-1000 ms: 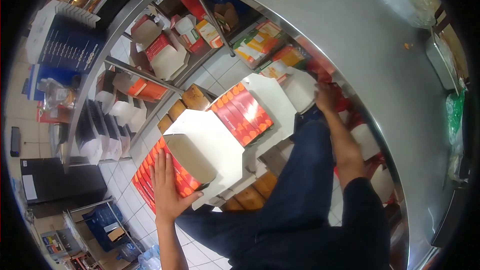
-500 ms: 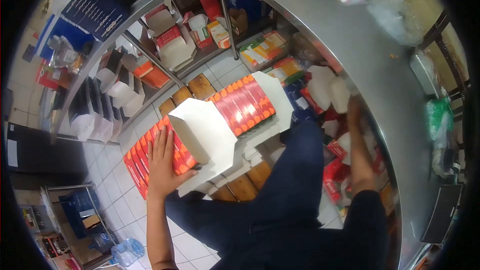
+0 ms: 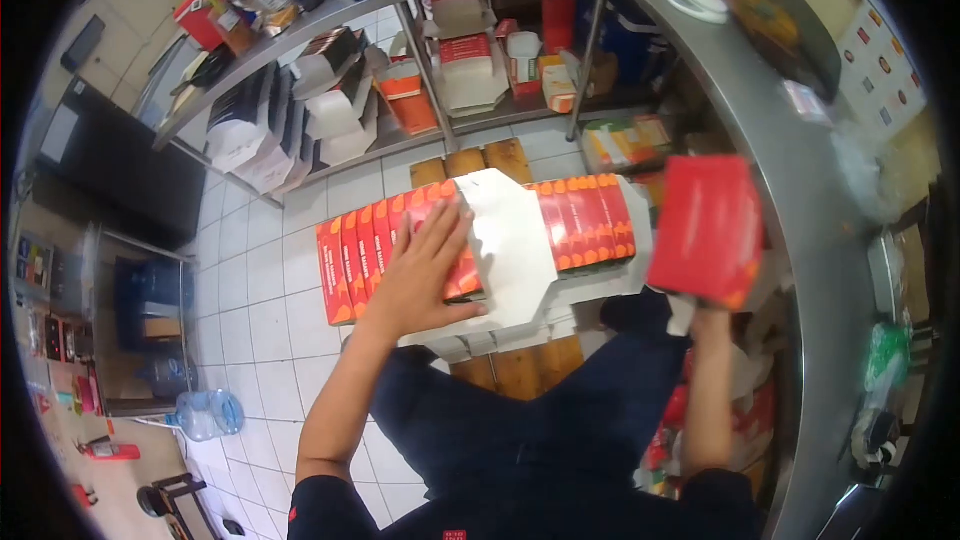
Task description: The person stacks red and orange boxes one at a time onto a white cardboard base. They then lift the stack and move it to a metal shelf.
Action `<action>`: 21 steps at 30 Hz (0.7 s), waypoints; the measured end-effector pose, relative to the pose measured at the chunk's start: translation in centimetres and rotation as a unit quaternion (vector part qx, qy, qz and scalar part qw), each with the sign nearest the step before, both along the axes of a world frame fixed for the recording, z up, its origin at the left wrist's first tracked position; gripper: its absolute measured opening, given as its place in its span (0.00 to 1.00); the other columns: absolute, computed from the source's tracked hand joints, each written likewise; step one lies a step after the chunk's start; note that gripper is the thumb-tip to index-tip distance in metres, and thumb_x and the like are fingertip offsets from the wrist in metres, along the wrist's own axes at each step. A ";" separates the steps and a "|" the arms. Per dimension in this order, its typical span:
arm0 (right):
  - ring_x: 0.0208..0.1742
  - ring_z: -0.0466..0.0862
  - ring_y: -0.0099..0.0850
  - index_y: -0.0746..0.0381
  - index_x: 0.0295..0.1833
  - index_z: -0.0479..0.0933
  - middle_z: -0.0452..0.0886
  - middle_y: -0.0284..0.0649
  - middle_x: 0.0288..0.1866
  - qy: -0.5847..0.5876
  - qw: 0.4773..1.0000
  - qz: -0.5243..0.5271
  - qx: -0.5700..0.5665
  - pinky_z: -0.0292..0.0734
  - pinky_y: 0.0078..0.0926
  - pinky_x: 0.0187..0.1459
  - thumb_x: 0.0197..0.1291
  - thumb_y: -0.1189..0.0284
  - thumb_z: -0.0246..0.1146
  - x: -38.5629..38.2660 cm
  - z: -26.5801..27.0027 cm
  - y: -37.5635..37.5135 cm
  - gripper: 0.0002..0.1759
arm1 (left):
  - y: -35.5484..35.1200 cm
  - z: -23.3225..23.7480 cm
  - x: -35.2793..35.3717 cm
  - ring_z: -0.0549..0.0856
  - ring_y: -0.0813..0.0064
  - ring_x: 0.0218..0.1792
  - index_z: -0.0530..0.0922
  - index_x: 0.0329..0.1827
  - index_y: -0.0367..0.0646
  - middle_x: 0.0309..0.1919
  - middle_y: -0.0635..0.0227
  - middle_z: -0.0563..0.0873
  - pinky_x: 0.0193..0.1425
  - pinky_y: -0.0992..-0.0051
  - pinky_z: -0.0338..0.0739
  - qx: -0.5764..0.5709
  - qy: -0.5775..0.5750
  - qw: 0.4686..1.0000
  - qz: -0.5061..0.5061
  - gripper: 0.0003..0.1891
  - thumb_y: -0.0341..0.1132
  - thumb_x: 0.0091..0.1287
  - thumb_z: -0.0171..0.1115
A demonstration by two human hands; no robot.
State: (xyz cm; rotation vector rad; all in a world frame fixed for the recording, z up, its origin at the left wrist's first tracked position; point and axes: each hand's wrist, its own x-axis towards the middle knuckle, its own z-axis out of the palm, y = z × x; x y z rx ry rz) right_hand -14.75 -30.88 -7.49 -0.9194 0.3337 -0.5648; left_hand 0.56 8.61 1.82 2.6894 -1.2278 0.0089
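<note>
My left hand (image 3: 432, 275) lies flat, fingers stretched out, on a row of nested red-and-orange cardboard food boxes (image 3: 365, 245). A white open lid flap (image 3: 505, 240) stands out from the end of that row, to the right of my fingers. Beyond it, a second nested row of red boxes (image 3: 590, 225) runs to the right. My right hand (image 3: 708, 318) holds up a single red cardboard box (image 3: 705, 225), slightly blurred, over the right side. That box hides most of the right fingers.
A wooden slatted bench (image 3: 540, 365) is under the rows. A steel counter (image 3: 770, 180) curves along the right, with loose red boxes (image 3: 755, 420) beneath it. Black-and-white boxes (image 3: 245, 130) fill the lower shelf at the back left. A water jug (image 3: 210, 414) is on the tiled floor.
My right hand has come out from under the counter with a red box. My left hand remains on the nested row. The view has turned, so the shelves appear farther right.
</note>
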 end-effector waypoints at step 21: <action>0.57 0.80 0.45 0.58 0.69 0.67 0.75 0.50 0.62 0.193 0.839 0.168 -0.480 0.66 0.51 0.63 0.57 0.55 0.74 13.7 0.3 18.1 0.39 | 0.4 -0.6 -0.2 0.54 0.54 0.82 0.55 0.82 0.41 0.81 0.54 0.56 0.83 0.46 0.44 -0.023 -0.006 0.999 0.022 0.59 0.68 0.54 0.69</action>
